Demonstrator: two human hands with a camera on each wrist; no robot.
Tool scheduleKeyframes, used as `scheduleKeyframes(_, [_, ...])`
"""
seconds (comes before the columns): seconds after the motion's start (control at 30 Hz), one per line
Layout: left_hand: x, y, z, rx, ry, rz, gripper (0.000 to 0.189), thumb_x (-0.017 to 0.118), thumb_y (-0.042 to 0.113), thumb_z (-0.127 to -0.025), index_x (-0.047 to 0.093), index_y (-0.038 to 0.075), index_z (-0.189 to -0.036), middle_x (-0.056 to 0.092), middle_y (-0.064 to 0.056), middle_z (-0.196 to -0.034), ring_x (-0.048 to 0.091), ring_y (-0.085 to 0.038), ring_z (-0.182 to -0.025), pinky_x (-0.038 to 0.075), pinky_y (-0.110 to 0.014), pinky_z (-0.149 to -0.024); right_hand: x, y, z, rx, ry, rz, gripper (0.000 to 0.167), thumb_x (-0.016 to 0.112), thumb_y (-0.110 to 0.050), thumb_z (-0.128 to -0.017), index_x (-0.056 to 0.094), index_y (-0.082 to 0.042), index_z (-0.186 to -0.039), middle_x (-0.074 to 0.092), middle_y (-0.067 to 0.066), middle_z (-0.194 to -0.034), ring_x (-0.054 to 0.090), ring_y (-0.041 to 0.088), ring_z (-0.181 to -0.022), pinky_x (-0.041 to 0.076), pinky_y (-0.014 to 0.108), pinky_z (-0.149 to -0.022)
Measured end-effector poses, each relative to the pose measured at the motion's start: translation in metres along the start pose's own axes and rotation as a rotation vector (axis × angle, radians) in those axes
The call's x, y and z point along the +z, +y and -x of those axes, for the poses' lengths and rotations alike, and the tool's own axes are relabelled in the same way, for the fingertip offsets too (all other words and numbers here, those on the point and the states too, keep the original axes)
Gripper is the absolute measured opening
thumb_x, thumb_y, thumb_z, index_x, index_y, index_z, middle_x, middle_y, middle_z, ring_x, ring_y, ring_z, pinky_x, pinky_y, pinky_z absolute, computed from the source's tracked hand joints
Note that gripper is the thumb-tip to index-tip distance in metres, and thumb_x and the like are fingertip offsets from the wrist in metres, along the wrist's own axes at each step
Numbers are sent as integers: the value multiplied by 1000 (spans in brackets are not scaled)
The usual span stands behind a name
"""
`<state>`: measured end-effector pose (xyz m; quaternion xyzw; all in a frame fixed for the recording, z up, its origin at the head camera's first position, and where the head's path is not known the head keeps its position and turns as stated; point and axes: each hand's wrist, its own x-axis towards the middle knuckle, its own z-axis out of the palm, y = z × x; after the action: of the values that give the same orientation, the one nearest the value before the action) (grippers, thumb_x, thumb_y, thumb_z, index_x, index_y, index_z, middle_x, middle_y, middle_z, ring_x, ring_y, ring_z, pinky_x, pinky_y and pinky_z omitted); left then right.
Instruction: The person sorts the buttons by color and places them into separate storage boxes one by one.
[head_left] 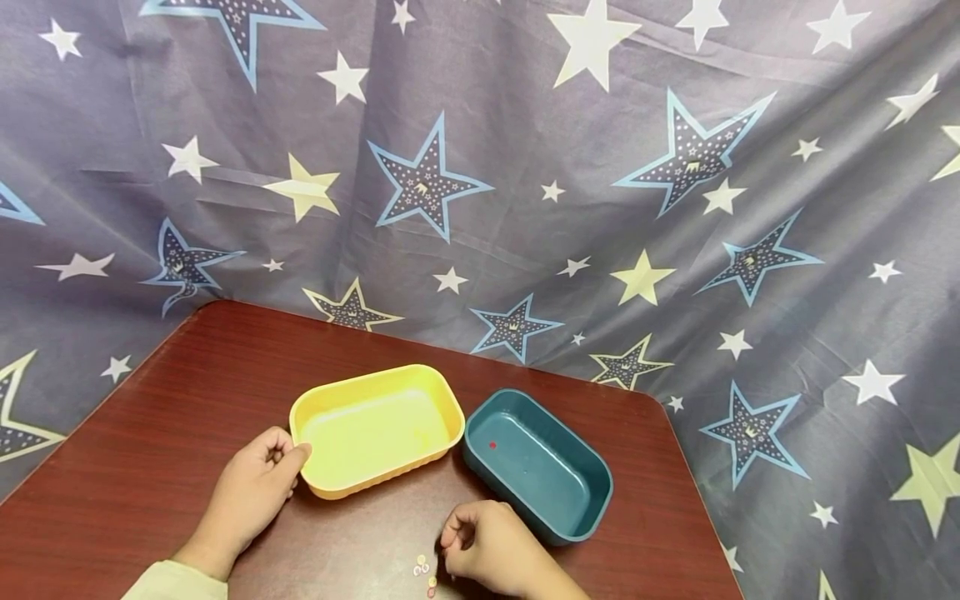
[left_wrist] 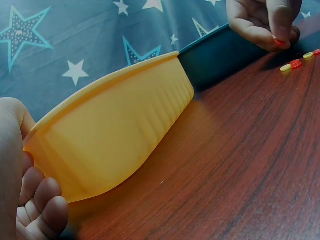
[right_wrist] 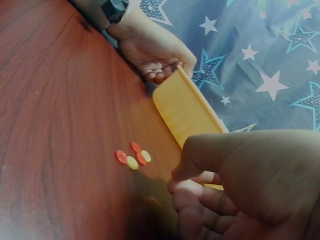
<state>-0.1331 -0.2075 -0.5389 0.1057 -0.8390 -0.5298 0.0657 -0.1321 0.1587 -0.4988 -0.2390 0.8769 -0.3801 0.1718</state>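
Observation:
My left hand pinches the near left rim of a yellow plastic bin between thumb and fingers. Touching that bin's right end is a dark teal bin of similar shape, with one small red disc on its floor. Just in front of the teal bin, low over the table, my right hand has its fingers curled. Its thumb and fingertip pinch a small red disc, which shows in the left wrist view. Left of that hand, several little red and yellow discs lie in a loose cluster.
Both bins stand on a reddish-brown wood-grain table. A grey cloth printed with stars hangs behind and along the table's far and right edges. A dark band circles the left wrist.

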Motion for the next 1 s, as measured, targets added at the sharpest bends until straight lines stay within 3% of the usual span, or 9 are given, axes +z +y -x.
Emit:
scheduleKeyframes(0.47, [0,-1,-1,4,0,-5,37,68,43,-112,58,13,-94,60,1,-71,61,-14,-61,49,-30,-54,-24,-11,-8,63,76,-137,11,79,-5,-91,83,-16,-91,75,-8,-76,63,0,-63,52,17,-59])
scheduleKeyframes(0.7, [0,1,0,11,3,-2,36,68,43,-112,58,13,-93,61,0,-72,61,-14,-61,49,-30,-55,-42,-16,-15,60,106,-124,11,77,-4,-94,84,-12,-97,76,-5,-78,64,3,-61,56,20,-58])
scheduleKeyframes(1.0, [-1,2,1,2,-8,7,37,68,43,-112,58,13,-93,62,0,-72,61,-15,-61,50,-30,-54,-73,-12,-27,66,148,-197,8,80,-4,-99,83,-2,-106,80,19,-90,68,12,-67,61,25,-63])
